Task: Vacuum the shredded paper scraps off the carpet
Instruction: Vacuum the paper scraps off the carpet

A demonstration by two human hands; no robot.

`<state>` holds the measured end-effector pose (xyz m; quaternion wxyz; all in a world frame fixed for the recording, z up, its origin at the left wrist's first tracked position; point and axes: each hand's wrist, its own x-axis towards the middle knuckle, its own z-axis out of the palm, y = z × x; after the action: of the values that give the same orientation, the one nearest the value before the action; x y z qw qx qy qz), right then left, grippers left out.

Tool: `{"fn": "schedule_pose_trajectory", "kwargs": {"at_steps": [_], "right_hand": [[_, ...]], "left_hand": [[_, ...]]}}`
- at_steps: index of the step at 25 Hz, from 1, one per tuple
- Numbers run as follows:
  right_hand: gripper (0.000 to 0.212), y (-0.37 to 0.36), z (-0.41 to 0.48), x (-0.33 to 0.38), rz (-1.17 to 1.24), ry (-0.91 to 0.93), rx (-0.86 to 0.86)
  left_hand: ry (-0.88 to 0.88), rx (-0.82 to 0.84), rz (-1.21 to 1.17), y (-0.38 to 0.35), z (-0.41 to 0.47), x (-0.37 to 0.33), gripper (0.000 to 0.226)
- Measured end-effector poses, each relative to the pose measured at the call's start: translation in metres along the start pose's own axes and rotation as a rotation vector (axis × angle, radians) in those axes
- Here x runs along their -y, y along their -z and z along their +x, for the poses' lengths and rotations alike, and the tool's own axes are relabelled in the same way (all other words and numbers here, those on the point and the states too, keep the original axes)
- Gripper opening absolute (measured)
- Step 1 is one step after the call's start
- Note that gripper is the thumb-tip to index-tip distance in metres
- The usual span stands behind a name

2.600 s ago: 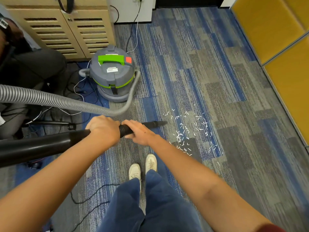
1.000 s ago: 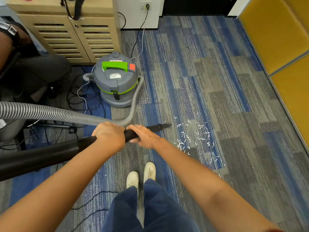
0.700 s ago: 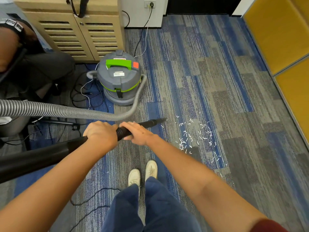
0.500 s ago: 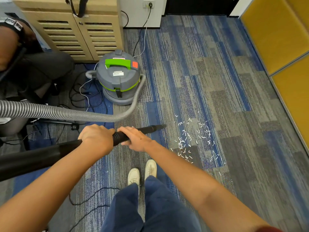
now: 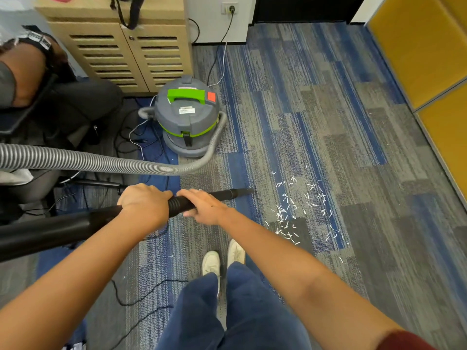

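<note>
White shredded paper scraps (image 5: 298,208) lie scattered on the blue and grey carpet (image 5: 328,122), right of centre. My left hand (image 5: 144,203) grips the black vacuum wand (image 5: 63,228) from above. Just ahead of it, my right hand (image 5: 204,205) holds the same wand nearer its narrow nozzle tip (image 5: 242,192). The tip points right and sits just left of the scraps, apart from them. A ribbed grey hose (image 5: 101,162) runs from the wand's rear to the grey and green canister vacuum (image 5: 187,114) standing behind.
A slatted wooden cabinet (image 5: 131,54) stands at the back left. A seated person (image 5: 50,97) is at the far left with loose cables (image 5: 141,145) on the floor. Yellow panels (image 5: 429,46) line the right. My own feet (image 5: 222,258) stand below the wand.
The wand and both hands have swayed a little over the same spot while the view shifted. The scraps lie as before, and the nozzle tip stays left of them.
</note>
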<state>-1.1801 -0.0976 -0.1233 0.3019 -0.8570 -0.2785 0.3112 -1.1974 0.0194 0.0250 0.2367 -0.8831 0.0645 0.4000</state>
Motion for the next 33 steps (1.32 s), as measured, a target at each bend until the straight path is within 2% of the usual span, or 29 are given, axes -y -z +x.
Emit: {"fn": "schedule_pose_trajectory", "kwargs": {"at_steps": [10, 14, 17, 23, 33], "right_hand": [[0.042, 0.011, 0.004, -0.003, -0.032, 0.007, -0.03], [0.045, 0.034, -0.007, -0.04, -0.047, -0.061, -0.046], [0.047, 0.048, -0.01, -0.072, -0.094, -0.178, -0.071], [0.044, 0.056, -0.015, -0.094, -0.056, -0.22, -0.029], [0.039, 0.067, -0.028, -0.118, 0.035, -0.227, -0.094]], "left_hand": [[0.004, -0.025, -0.076, -0.005, 0.006, 0.001, 0.057], [-0.022, -0.057, -0.151, 0.017, 0.023, -0.028, 0.054], [-0.031, -0.032, -0.219, 0.038, 0.041, -0.053, 0.053], [-0.031, 0.008, -0.192, 0.066, 0.052, -0.078, 0.048], [-0.075, -0.003, -0.145, 0.087, 0.057, -0.092, 0.046]]}}
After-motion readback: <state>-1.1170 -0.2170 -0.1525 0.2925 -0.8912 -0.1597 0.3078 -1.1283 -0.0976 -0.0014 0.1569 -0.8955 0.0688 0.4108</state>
